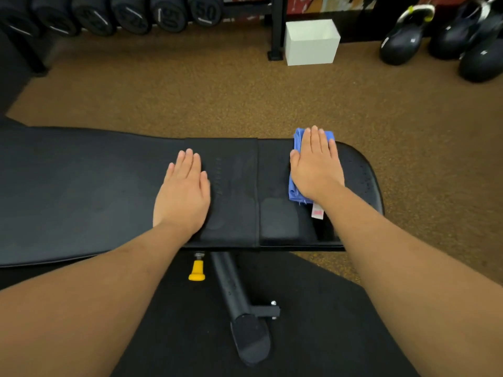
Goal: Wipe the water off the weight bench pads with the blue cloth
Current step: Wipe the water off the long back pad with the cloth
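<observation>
A black weight bench runs across the view, with a long back pad (81,191) on the left and a shorter seat pad (359,180) on the right. My right hand (315,167) lies flat, fingers together, pressing the folded blue cloth (295,190) onto the seat pad near its far edge. A white tag (317,212) sticks out from the cloth's near end. Water droplets bead on the seat pad to the right of the cloth. My left hand (185,191) rests flat and empty on the back pad beside the seam.
Under the bench are a yellow adjustment knob (197,270) and a black frame tube (231,284) over a black mat. On the brown floor beyond stand a white box (310,42), a dumbbell rack (114,14) and several kettlebells (402,36).
</observation>
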The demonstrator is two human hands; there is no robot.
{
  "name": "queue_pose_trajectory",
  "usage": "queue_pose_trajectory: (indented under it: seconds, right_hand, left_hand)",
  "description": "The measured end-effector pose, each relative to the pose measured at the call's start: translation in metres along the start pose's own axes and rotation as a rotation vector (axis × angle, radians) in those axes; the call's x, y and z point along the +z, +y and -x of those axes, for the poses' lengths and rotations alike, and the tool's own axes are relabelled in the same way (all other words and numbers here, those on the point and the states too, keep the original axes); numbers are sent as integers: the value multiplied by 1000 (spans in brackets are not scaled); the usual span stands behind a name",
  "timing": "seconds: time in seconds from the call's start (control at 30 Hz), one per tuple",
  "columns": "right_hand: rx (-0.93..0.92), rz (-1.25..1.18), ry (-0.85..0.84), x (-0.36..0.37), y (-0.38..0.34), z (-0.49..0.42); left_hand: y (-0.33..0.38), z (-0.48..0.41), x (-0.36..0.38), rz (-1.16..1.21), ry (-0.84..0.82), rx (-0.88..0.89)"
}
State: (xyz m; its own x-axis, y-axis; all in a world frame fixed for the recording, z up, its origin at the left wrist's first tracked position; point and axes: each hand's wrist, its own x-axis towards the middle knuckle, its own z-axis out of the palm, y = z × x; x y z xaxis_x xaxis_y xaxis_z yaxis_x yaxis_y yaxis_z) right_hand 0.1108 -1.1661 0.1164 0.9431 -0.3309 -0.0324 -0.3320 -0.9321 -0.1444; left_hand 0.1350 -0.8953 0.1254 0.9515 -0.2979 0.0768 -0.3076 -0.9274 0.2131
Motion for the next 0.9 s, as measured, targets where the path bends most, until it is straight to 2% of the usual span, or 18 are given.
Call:
queue_pose_trajectory:
  seconds: [0.07,0.13,0.2,0.27,0.33,0.43,0.53,0.7,0.9]
  right_hand:
    - [-26,-10,-4,4,-28,9]
    - [-153,-9,9,6,-49,46]
    - [-301,-19,-22,3,-50,85]
    - [-371,-16,-62,0,-39,90]
    - [-348,-10,-35,-1,-36,61]
    - [-208,7,-28,0,-51,10]
    - [-141,-42,-40,4,-66,13]
    - [-227,-74,-95,0,-63,89]
    - [-186,-34,-60,-2,-66,0]
  left_hand:
    - [-4,1,0,-7,-7,-5]
    - [-6,2,-1,-14,-19,-7]
    - [-3,3,-4,1,-30,-7]
    - [-2,2,-6,22,-25,-11]
    - [-2,0,-5,31,-15,-11]
    - [-1,0,-2,34,-16,-16]
    - [-4,-1,0,26,-13,-13]
    - [-3,1,-4,16,-22,-13]
    - [-2,-2,-2,28,-13,-8]
